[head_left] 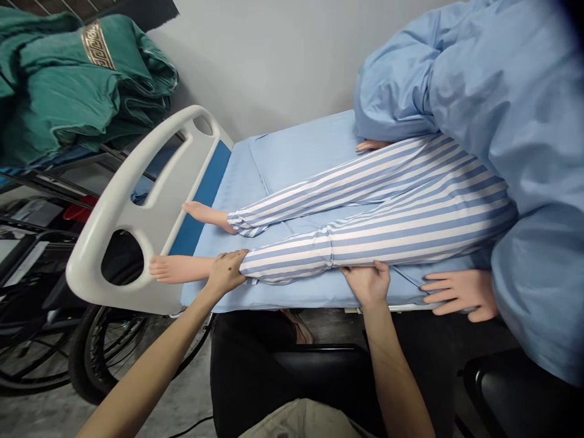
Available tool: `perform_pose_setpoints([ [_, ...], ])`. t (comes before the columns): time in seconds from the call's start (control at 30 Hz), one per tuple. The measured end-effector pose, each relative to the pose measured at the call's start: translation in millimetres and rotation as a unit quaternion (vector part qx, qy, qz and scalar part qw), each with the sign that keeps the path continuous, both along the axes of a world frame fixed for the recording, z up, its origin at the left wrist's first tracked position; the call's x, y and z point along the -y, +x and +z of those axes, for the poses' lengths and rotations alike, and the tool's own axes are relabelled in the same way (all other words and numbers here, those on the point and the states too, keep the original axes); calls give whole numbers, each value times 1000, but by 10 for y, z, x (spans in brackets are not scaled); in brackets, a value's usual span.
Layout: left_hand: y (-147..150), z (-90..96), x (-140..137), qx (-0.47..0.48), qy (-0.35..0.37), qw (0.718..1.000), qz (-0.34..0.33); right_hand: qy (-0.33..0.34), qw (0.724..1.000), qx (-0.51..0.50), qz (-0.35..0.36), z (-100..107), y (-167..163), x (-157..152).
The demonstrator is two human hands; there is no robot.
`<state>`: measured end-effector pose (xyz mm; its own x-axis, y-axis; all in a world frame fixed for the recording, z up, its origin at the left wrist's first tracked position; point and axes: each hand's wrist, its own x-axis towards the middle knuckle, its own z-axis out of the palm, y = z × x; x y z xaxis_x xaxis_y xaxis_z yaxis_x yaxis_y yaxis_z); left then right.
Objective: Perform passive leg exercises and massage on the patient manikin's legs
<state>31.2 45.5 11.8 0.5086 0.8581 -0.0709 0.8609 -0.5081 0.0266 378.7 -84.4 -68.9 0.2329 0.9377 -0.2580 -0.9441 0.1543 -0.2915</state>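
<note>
A care mannequin in blue-and-white striped trousers (410,225) lies on its back with both legs stretched along the bed. My left hand (227,271) wraps round the near ankle, just beside the bare near foot (180,269). Under the same leg, near the knee, my right hand (366,285) grips from below; its thumb shows and its fingertips are hidden beneath the trouser cloth. The far leg lies straight, its bare far foot (207,215) close to the footboard. The mannequin's near hand (460,295), fingers spread, rests by the bed's edge.
The bed (292,152) has a light blue sheet and a white footboard (86,249). A loose blue gown (493,91) covers the upper body at right. Green folded fabric (82,91) lies on a rack. Wheelchair wheels (98,347) stand below left, and black chairs (524,389) near me.
</note>
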Motion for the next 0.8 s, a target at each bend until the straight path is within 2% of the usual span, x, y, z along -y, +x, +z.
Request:
perform_pose_setpoints([
  [0.17,21,-170,40,-40,13,999,8,-11,1000,-13,4,-51,33,15],
  [0.33,4,-151,38,-23,3,1000,13,-22,999,-27,-10,30,15,35],
  [0.43,-1,-100,16,-4,-8,1000,13,-1,1000,-21,-19,197,-3,81],
  [0.67,149,70,18,56,-51,997,33,50,997,-26,-47,731,-2,212],
  [0.8,262,102,74,119,-68,990,38,58,997,-24,-50,921,18,273],
])
